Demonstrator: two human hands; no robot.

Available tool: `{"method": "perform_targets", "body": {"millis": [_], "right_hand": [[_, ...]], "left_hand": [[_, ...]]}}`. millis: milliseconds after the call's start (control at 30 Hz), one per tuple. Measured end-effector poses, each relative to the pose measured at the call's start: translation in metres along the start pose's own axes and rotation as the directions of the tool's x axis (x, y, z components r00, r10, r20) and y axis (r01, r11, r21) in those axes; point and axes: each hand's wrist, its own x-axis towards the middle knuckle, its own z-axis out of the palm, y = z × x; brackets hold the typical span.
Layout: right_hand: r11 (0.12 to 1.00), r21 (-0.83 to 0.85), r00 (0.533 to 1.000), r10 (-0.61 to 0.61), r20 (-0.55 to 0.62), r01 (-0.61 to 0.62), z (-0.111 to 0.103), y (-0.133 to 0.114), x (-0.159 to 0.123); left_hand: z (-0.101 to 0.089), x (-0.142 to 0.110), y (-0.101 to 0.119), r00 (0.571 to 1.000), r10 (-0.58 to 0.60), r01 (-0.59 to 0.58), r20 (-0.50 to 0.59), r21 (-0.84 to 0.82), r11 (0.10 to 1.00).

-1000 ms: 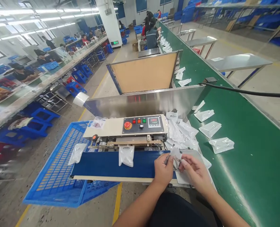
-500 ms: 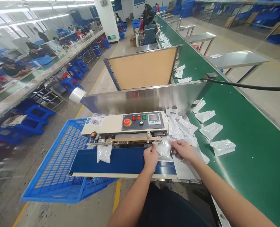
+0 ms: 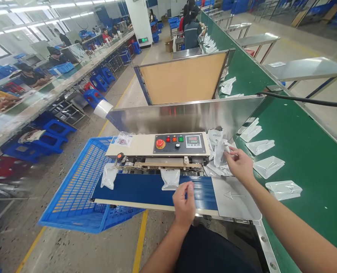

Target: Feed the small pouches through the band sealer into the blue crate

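At the left, a blue basket [image 3: 71,212] sits by the end of the blue belt [image 3: 140,189]. The end bag [image 3: 108,177] has moved farther left along the sealing machine [image 3: 140,146] and now overhangs the belt's left end; its long axis runs nearly front to back, bottom toward the person. The middle bag [image 3: 170,179], in both hands half a second ago, has travelled left, its top edge at the machine and its bottom pointing at the person. That bag seems handed over, leaving the hands free for another. The left hand [image 3: 185,204] is loosely curled just beside it, holding nothing; whether its fingertips meet is unclear. Well apart, the right hand [image 3: 239,163] has gone to the pile [image 3: 215,169] and pinches the next bag [image 3: 220,153], long axis roughly front to back; which end is its mouth is unclear.
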Motion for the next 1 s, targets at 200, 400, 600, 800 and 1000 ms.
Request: {"method": "perform_targets", "body": {"millis": [200,400,600,800,1000], "right_hand": [[0.934,0.326,0.969,0.067,0.236,-0.144,-0.045,-0.037,-0.124],[0.860,0.281,0.867,0.301,0.396,-0.427,-0.055,-0.029,-0.134],[0.836,0.233,0.858,0.431,0.280,-0.497,-0.025,-0.008,-0.102],[0.821,0.162,0.771,0.421,0.478,-0.548,0.005,-0.013,-0.062],[0.966,-0.112,0.973,0.233,0.001,-0.231,0.035,-0.005,0.075]], "left_hand": [[0.056,0.009,0.014,0.934,0.061,-0.080,0.352,0.040,0.996],[0.059,0.009,-0.003,0.933,-0.046,0.011,0.356,0.098,0.995],[0.065,0.037,-0.031,0.929,-0.337,0.331,0.155,0.063,0.941],[0.030,0.061,-0.042,0.906,-0.424,0.422,0.013,-0.113,0.899],[-0.033,0.034,-0.027,0.905,-0.289,0.258,-0.311,-0.138,0.956]]}}
